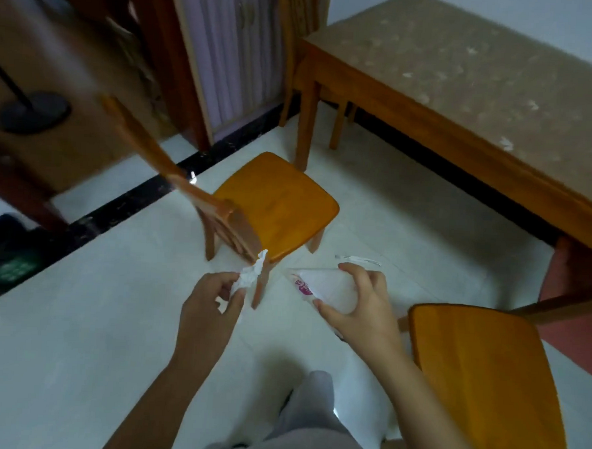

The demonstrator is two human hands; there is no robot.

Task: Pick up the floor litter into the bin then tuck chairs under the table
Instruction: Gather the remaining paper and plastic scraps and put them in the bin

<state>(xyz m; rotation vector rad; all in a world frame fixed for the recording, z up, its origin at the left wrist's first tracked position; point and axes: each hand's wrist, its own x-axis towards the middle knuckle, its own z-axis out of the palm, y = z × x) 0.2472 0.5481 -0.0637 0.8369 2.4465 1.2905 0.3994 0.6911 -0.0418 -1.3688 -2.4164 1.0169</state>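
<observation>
My left hand (211, 305) pinches a crumpled white tissue (250, 275) just in front of a wooden chair's back leg. My right hand (362, 306) grips a white paper wrapper with a pink print (322, 284), held above the pale floor. A thin white scrap (358, 259) lies on the floor just beyond my right fingers. One orange wooden chair (278, 202) stands ahead, pulled out from the table (466, 82). A second orange chair (485, 382) stands at my right, its seat turned away from the table.
A dark bin (8, 257) sits at the far left edge by a black floor strip. A black lamp base (33, 111) rests on a brown surface at upper left. A third chair (297, 35) stands at the table's far end. My leg (305, 417) is below.
</observation>
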